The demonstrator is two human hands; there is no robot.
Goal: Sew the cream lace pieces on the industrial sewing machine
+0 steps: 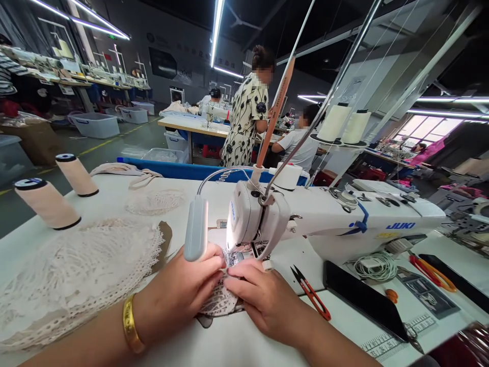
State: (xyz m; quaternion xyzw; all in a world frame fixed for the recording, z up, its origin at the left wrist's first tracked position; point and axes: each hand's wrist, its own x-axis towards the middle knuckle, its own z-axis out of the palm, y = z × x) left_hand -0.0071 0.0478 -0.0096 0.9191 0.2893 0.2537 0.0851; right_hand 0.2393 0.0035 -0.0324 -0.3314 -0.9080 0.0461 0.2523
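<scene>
Your 2 hands meet at the lace piece (219, 302) under the sewing machine head (248, 214).
Your left hand (181, 285) comes in from the lower left, its back up, fingers bent and drawn close together, fingertips at the lace just beside the presser area; a gold bracelet (132, 323) circles that wrist. Your right hand (265, 293) angles in from the lower right, half curled, its fingertips on the lace's right side and pointing toward your left hand. You have the 2 sets of fingertips nearly touching; whether either pinches the lace or only presses it, I cannot tell. The lamp (196, 229) hangs just above your left hand, and red-handled snips (311, 295) lie to the right of your right hand.
</scene>
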